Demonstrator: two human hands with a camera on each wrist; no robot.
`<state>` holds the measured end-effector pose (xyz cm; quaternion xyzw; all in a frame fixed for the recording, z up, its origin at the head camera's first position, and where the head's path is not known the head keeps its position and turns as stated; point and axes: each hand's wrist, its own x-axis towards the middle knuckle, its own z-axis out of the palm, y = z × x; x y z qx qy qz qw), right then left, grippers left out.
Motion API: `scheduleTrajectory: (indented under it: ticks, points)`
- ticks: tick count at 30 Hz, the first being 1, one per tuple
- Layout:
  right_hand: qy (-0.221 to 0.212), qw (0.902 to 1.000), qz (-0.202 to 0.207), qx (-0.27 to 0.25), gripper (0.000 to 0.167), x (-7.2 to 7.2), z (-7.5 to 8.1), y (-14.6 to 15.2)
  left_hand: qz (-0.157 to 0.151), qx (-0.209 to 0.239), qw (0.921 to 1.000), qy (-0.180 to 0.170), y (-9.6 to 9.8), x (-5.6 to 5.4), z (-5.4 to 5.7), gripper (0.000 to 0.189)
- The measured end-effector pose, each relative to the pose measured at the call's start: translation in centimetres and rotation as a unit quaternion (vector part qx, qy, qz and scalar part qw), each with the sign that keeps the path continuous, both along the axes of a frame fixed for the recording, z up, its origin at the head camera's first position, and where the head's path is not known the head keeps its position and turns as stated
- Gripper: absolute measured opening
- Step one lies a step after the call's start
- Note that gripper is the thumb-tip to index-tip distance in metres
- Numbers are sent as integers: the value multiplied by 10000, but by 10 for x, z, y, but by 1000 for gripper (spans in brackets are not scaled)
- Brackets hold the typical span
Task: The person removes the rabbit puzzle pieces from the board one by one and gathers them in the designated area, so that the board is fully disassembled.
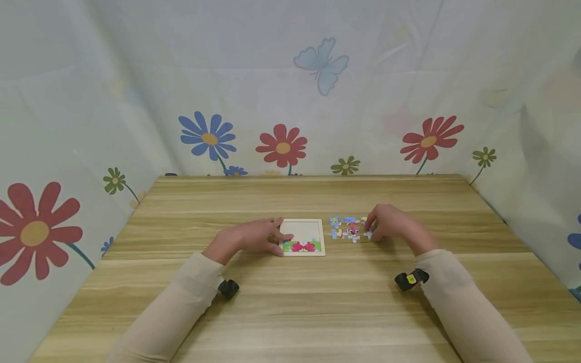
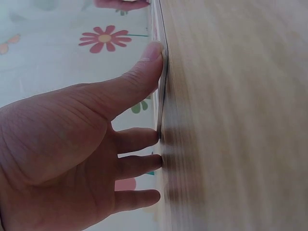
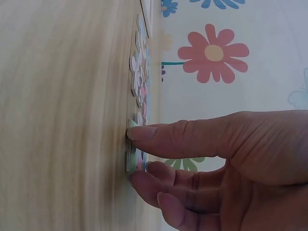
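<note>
A square puzzle tray (image 1: 303, 228) with a pale rim lies flat on the table; joined pieces with green and red print (image 1: 303, 246) fill its near strip. My left hand (image 1: 257, 236) rests at the tray's left side with fingers spread, its thumb touching the rim near the front corner (image 2: 162, 53). To the tray's right lie several loose puzzle pieces (image 1: 353, 233), blue, pink and white. At their right end my right hand (image 1: 391, 223) pinches a puzzle piece (image 3: 131, 159) between thumb and fingers, low against the tabletop. Fingers partly cover that piece.
The wood-grain table (image 1: 290, 302) reaches back to a white curtain (image 1: 290, 91) printed with flowers and a butterfly. Curtains also flank both sides. Each wrist wears a small black camera (image 1: 228, 289) on a strap.
</note>
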<state>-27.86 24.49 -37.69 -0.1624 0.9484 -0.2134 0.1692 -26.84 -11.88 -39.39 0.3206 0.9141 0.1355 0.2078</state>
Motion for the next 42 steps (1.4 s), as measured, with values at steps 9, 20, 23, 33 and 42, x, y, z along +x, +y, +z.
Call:
scheduleTrajectory:
  ticks: [9,20,23,33,42]
  points:
    - [118,9996,224,-90,26,1,-1,-4,-25,13,10000,51,0,1,0,58]
    - [130,9997,224,-37,27,0,-1,-4,-102,26,9999,28,-1,-1,-2,59]
    - [153,9998,104,5,28,0,2,-1,-108,43,9999,14,-1,-1,-2,59]
    - [540,9979,349,-50,25,5,15,-23,-68,59,9999,54,-2,-2,-3,59]
    - [420,9937,957,-408,23,8,7,-101,-62,37,10000,16,0,-1,0,59]
